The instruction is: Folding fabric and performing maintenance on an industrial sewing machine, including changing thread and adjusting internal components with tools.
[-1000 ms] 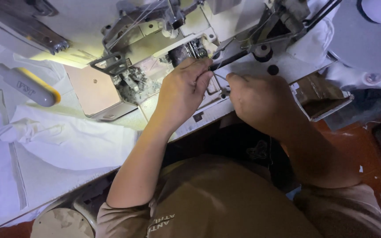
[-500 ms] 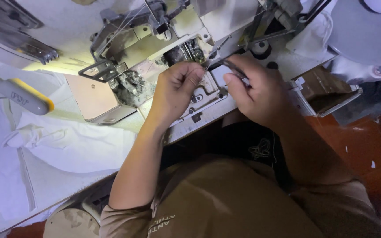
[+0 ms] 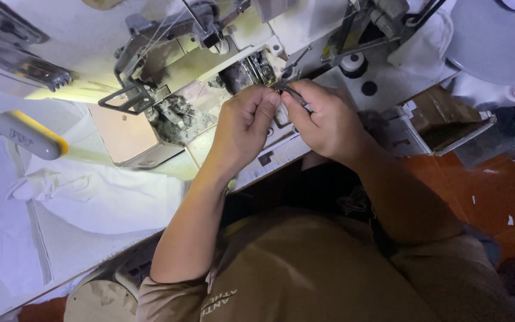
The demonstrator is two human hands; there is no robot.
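My left hand [image 3: 242, 122] is curled at the open front of a white overlock sewing machine [image 3: 168, 65], thumb and forefinger pinched together by the looper area [image 3: 251, 70]. Whether a thread lies between those fingers is too fine to see. My right hand [image 3: 329, 122] sits just to the right, almost touching the left. It grips thin dark tweezers [image 3: 293, 94] whose tips point up-left into the same opening. Both forearms reach up from my brown shirt [image 3: 305, 274].
Lint clogs the machine bed [image 3: 174, 116] left of my hands. White cloth [image 3: 90, 191] lies bunched on the table at the left, under a grey handle with a yellow band [image 3: 28, 134]. A brown box [image 3: 442, 119] stands at the right, above red floor [image 3: 508, 197].
Both hands have moved up and closer to the machine's opening and come together. The right hand has brought the tweezers in toward the left hand's fingertips.
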